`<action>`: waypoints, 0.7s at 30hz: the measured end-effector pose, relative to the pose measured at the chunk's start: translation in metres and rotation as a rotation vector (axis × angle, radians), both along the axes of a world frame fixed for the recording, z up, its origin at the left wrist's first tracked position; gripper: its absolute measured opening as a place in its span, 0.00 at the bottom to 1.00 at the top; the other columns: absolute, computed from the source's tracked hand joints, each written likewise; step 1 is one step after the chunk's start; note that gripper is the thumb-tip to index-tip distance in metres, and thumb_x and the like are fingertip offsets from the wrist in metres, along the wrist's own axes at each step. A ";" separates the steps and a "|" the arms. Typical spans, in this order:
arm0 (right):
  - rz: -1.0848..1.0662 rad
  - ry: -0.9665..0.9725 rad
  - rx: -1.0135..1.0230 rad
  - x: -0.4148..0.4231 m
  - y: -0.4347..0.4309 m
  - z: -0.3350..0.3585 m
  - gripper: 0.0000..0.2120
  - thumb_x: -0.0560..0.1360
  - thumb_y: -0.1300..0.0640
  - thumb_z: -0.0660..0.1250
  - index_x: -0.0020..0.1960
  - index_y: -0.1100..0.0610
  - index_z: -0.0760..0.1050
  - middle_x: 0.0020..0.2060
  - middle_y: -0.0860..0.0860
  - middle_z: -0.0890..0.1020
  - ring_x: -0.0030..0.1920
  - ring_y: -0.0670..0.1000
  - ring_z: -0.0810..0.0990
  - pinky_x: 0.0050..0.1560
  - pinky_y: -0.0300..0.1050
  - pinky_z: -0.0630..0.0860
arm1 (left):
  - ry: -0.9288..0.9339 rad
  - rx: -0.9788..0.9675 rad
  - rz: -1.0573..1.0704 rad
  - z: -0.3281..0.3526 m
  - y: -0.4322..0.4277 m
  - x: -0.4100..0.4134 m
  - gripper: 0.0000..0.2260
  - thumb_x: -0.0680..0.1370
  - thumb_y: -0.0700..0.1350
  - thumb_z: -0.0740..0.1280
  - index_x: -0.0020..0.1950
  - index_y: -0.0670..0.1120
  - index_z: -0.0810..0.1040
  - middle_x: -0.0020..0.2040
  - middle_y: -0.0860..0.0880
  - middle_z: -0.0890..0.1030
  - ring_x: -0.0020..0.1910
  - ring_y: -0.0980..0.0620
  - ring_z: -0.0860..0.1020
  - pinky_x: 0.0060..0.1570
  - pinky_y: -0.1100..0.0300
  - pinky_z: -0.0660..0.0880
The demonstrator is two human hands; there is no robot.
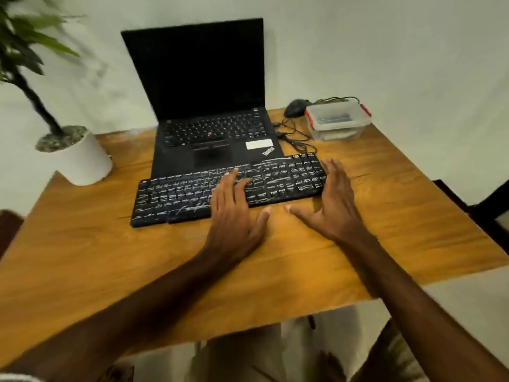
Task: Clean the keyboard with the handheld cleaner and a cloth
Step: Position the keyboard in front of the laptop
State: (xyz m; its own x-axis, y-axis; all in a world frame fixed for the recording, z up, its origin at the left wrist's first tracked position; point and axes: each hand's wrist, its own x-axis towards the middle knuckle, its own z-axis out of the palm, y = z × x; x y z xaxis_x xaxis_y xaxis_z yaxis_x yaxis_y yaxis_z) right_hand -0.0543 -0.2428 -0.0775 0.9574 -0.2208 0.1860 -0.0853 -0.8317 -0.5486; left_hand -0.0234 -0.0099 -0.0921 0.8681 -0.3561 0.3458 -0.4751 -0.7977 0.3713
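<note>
Both hands empty, fingers straight and spread, nothing pinched. Left hand (234, 216) lies flat over the middle of the keyboard (176, 194), fingertips on the keys, thumb off its near edge above the table (110, 257). Right hand (333, 205) stands edge-on just at the keyboard's right end; contact unclear.

Keyboard: black, streaked white, long axis left-right, right end angled slightly away. Its far edge meets the front edge of the open laptop (209, 106) directly behind.

No handheld cleaner or cloth plainly in view. Beyond the keyboard's right end, a clear lidded container (337, 121) with red clips holds something dark over something pale, can't tell what; likely the tools. Right hand is nearer to it. Mouse (294, 107) just left of the container, with its cable. Plant pot (82, 161) past the keyboard's left end.
</note>
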 end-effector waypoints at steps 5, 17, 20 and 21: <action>-0.093 -0.088 -0.060 -0.011 0.029 0.001 0.53 0.68 0.34 0.73 0.81 0.54 0.48 0.81 0.57 0.48 0.81 0.60 0.49 0.78 0.62 0.53 | 0.032 -0.034 0.009 0.005 0.004 -0.006 0.33 0.82 0.62 0.61 0.81 0.47 0.58 0.84 0.44 0.52 0.83 0.44 0.48 0.80 0.48 0.41; -0.120 -0.120 -0.159 -0.014 0.072 -0.003 0.44 0.72 0.47 0.72 0.80 0.56 0.52 0.81 0.58 0.52 0.80 0.60 0.51 0.78 0.61 0.50 | -0.062 -0.094 -0.029 -0.004 0.012 -0.003 0.28 0.82 0.56 0.63 0.77 0.43 0.65 0.80 0.40 0.62 0.82 0.41 0.57 0.81 0.41 0.55; -0.131 -0.126 -0.168 -0.013 0.072 -0.005 0.44 0.71 0.47 0.72 0.79 0.55 0.52 0.80 0.58 0.53 0.80 0.59 0.52 0.78 0.60 0.50 | -0.083 -0.116 -0.043 -0.007 0.012 0.001 0.27 0.81 0.55 0.65 0.76 0.44 0.66 0.79 0.41 0.63 0.81 0.42 0.58 0.80 0.42 0.56; -0.131 -0.128 -0.168 -0.013 0.072 -0.005 0.44 0.71 0.47 0.72 0.79 0.55 0.53 0.80 0.57 0.54 0.80 0.59 0.52 0.78 0.59 0.50 | -0.087 -0.125 -0.043 -0.008 0.013 0.002 0.26 0.81 0.55 0.65 0.76 0.44 0.67 0.79 0.42 0.64 0.80 0.42 0.59 0.80 0.42 0.57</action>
